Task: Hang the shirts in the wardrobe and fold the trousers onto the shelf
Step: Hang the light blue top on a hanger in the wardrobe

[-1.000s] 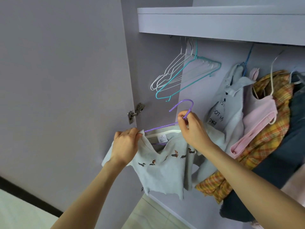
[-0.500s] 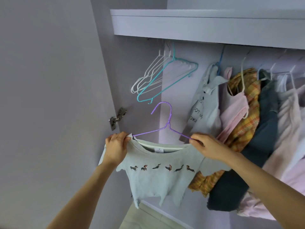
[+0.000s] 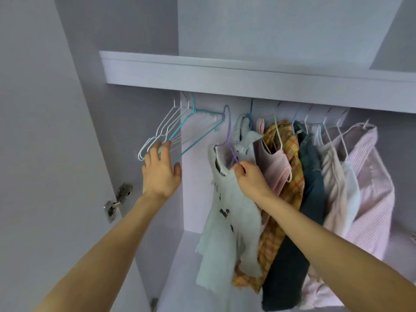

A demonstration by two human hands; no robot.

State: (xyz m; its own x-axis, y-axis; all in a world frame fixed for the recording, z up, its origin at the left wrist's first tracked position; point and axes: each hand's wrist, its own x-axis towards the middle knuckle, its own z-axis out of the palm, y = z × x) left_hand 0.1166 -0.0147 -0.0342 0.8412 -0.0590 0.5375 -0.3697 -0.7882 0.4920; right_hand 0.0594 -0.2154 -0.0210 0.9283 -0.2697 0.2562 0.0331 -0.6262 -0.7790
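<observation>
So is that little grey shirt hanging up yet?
Cannot tell: the grey shirt is on the purple hanger, hook up by the rail, right hand gripping it.

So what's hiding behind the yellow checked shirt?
Behind the yellow checked shirt hangs a dark blue garment, mostly showing at its right edge and bottom. The shirt covers the rest, so its full shape can't be seen.

The left hand (image 3: 160,174) reached up, fingers spread and straight; the right hand (image 3: 249,179) pinched, arm extended.
</observation>
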